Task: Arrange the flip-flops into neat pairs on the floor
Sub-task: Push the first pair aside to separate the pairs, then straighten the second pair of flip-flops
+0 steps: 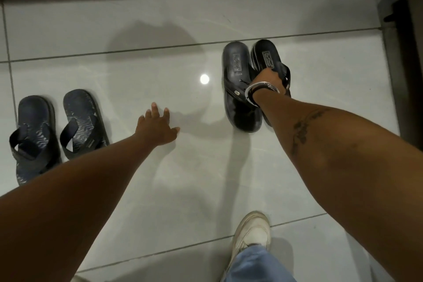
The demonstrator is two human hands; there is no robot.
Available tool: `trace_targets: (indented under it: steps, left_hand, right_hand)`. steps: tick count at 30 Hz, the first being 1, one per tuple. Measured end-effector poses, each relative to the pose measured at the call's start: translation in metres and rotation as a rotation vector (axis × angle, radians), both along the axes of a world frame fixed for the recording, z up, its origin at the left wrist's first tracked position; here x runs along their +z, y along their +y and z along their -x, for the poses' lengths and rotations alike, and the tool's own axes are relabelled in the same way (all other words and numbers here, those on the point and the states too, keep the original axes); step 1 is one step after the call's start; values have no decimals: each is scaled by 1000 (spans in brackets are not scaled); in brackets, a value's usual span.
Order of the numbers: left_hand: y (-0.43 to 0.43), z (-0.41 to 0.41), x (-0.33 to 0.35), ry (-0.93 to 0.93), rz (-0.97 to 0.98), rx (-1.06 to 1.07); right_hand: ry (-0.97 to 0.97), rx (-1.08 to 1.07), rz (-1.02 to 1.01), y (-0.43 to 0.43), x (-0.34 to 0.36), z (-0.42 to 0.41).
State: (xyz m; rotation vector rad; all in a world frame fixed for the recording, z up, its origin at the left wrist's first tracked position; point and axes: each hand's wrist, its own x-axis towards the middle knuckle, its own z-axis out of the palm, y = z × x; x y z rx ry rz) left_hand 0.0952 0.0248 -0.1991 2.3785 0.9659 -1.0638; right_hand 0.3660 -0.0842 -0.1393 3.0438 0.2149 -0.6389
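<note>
On the pale, glossy tiled floor (pixel 160 190) a round light reflection (pixel 204 79) shines, and everything else can be placed from it. Just right of that bright spot lie two black flip-flops: the nearer one, the left black flip-flop (pixel 238 89), lies flat on the tile with its heel end pointing away from the person, and the right black flip-flop (pixel 267 59) sits touching it along its far side, tilted up on its edge rather than lying flat. The right hand (pixel 270 80) reaches over this pair and is closed around the strap area of the tilted flip-flop, the fingers curled down out of sight behind the wrist, which carries a few silver bangles (pixel 261 90); a dark tattoo (pixel 304 126) runs along the forearm nearer the camera. Below and left of the light reflection, the left hand (pixel 158 127) is spread wide, fingers apart, palm down over bare tile, holding nothing; whether it presses on the floor or hovers just above it cannot be told. Well to the left of the reflection, past that hand, a second pair of dark blue flip-flops lies side by side and close together, both flat with straps toward the camera: the outer blue flip-flop (pixel 34 137) and the inner blue flip-flop (pixel 82 121), which has a wavy pattern on its footbed. Far below the reflection, near the frame's bottom edge, a white sneaker (pixel 251 233) stands on the tile with a blue denim trouser leg (pixel 254 263) over it.
</note>
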Motion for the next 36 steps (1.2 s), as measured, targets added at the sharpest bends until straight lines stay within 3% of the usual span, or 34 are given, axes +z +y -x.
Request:
trace_targets:
  steps: [11,15,19,22,26,30,33,36]
  left_hand:
    - [-1,4,-3,-30,24,37]
    - [-3,3,2,-28,40,95]
    - [-1,10,15,-38,42,70]
    - [4,33,29,-60,13,39]
    - [37,79,53,-67,-204,255]
    - [86,140,64,52,-404,432]
    - [104,177,64,163,-330,617]
    - [108,192,57,123,-204,771]
  right_hand:
    - [7,83,12,2,-14,3]
    - [-65,166,172,2,-12,16]
    - [-175,525,167,4,-8,59]
    - [-32,858,65,21,-7,123]
    - [329,993,24,52,-16,215]
    - [441,1012,110,68,-34,286]
    - [415,1003,182,65,-45,312]
    - [347,1059,247,60,-50,314]
